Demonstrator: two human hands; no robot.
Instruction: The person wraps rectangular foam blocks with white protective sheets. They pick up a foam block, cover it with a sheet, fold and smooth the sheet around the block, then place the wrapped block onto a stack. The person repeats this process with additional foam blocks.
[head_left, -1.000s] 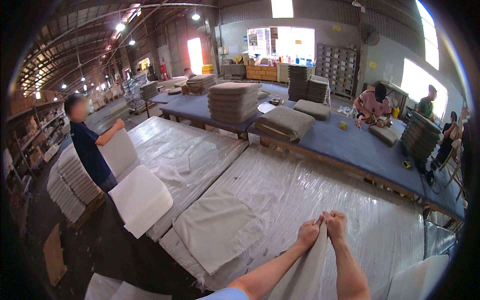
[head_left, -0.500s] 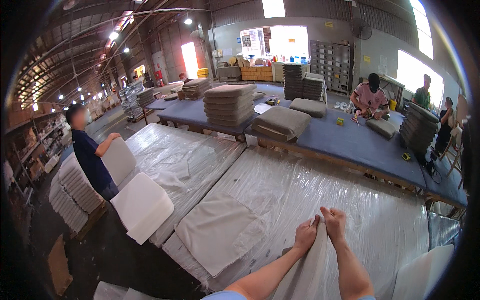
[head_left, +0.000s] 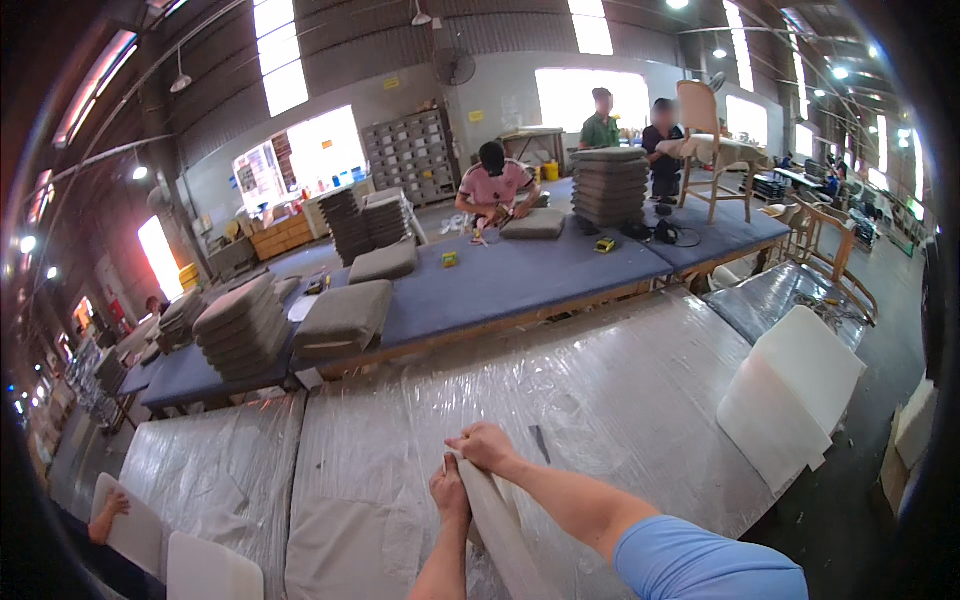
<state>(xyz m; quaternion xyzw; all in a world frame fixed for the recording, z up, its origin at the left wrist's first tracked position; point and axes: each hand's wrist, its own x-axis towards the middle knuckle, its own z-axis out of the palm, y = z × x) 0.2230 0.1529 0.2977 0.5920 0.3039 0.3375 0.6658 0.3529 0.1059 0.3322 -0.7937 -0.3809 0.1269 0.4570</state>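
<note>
Both my hands grip the upper end of a pale fabric cover (head_left: 502,530), which hangs in a long fold toward me over the table. My left hand (head_left: 450,492) is closed on its left edge with the thumb up. Just above it, my right hand (head_left: 485,446) is closed on the top corner. Whether there is padding inside the cover I cannot tell. A dark flat strip (head_left: 540,444) lies on the plastic-covered table (head_left: 620,400), right of my right hand. Another pale fabric piece (head_left: 350,550) lies flat to the left.
White pads (head_left: 790,385) overhang the table's right end. At lower left, a co-worker's hand (head_left: 115,510) holds a white pad (head_left: 135,530). Across a blue table (head_left: 530,270) stand stacks of grey cushions (head_left: 608,190), and a person in pink (head_left: 495,190) works there.
My view has swung to the right, so the tables and people appear further left. Both hands stay closed on the cover; the dark strip now shows beside them.
</note>
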